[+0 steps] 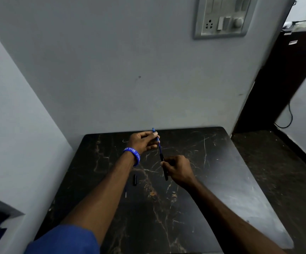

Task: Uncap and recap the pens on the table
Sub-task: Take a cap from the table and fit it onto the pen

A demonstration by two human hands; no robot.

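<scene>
Here, one blue pen (159,143) in both grips, left hand (143,142) and right hand (178,167); one black cap (135,179) on the table (222,162).

i see my left hand (145,142) pinching a blue pen (158,143) while my right hand (178,168) holds a black pen (164,166) above the counter (222,162); black cap (135,180) lies nearer.

The table (212,171) has a dark, polished stone-look top with pale and rusty veins, glossy enough to catch a soft sheen along its right side, with fine scratches across it. Above the table, the wall (111,70) is smooth matt paint, and the switch plate (222,19) on it looks like dull grey plastic. Over the table, the blue pen (159,143) appears to be shiny plastic, the wristband (133,154) smooth rubbery material with printed lettering, the sleeve (66,241) matt blue cloth.
</scene>
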